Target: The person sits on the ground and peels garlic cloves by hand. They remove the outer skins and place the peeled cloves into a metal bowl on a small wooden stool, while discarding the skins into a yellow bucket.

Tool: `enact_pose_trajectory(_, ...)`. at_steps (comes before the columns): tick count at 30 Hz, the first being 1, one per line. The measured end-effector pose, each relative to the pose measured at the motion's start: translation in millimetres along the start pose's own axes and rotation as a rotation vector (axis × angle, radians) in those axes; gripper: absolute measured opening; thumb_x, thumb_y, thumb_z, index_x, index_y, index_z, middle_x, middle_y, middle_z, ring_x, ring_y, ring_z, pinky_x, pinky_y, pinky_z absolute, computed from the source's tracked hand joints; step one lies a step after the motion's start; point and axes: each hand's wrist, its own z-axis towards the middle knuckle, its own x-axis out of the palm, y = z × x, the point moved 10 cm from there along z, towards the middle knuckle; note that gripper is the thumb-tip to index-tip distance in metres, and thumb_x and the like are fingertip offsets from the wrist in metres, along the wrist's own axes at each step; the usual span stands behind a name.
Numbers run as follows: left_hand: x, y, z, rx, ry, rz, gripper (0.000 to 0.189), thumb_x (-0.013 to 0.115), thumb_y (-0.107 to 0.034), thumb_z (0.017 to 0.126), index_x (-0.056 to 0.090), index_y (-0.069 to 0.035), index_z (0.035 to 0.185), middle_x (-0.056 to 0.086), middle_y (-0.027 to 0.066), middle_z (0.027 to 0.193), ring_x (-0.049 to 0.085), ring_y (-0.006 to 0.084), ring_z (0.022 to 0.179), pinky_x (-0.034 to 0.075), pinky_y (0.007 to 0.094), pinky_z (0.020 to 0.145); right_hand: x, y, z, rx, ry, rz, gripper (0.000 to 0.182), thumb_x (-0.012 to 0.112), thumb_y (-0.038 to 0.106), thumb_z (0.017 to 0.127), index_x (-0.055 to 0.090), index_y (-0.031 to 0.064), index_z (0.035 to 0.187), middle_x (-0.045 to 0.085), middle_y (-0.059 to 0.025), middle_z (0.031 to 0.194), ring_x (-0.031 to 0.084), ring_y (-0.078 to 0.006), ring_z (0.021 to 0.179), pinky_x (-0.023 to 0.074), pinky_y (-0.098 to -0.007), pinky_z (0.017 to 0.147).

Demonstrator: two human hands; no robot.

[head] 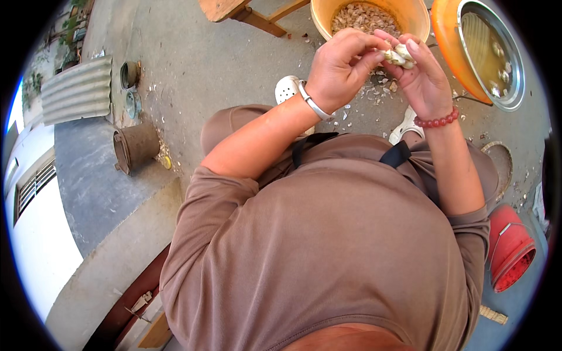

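Both hands meet just in front of a yellow plastic bucket (322,26) that holds many papery peelings (362,18). My left hand (344,66) pinches one end of a pale, lumpy piece, apparently garlic cloves (398,57), between thumb and fingertips. My right hand (419,66) cups the same piece from the other side, its thumb lying over it. To the right, a metal basin (520,83) holds cloudy liquid with several pale pieces (496,89) in it, and it rests on an orange plastic tub (456,57).
A wooden stool (259,19) stands beyond my left hand. Pale scraps (373,92) litter the concrete floor below the hands. At the right lie a red bucket (509,245) on its side and a round shallow basket (509,162). A rusty metal pail (138,145) is at the left.
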Motion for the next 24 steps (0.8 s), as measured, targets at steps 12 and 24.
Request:
enact_pose_trajectory(12, 1.7, 1.7, -3.8, -0.168, 0.002, -0.124, 0.021, 0.055, 0.003, 0.074, 0.050, 0.003, 0.094, 0.048, 0.0053, 0.093, 0.051, 0.0095, 0.084, 0.048, 0.0195, 0.068, -21.6, -11.9, -4.4, 0.071, -0.173, -0.333, 0.021, 0.062, 0.017, 0.073, 0.056, 0.0062, 0.090, 0.052, 0.0039, 0.069, 0.046, -0.0023, 0.060, 0.0373, -0.0140, 0.048)
enact_pose_trajectory(24, 0.9, 39.1, -9.8, -0.413, -0.162, -0.503, 0.021, 0.056, 0.003, 0.073, 0.049, 0.002, 0.093, 0.055, 0.0061, 0.084, 0.055, 0.0117, 0.079, 0.049, 0.0253, 0.068, -14.2, -12.7, -5.1, -0.017, -0.164, -0.283, 0.028, 0.061, 0.011, 0.073, 0.054, 0.0065, 0.100, 0.056, 0.0020, 0.076, 0.050, -0.0034, 0.064, 0.0419, -0.0144, 0.054)
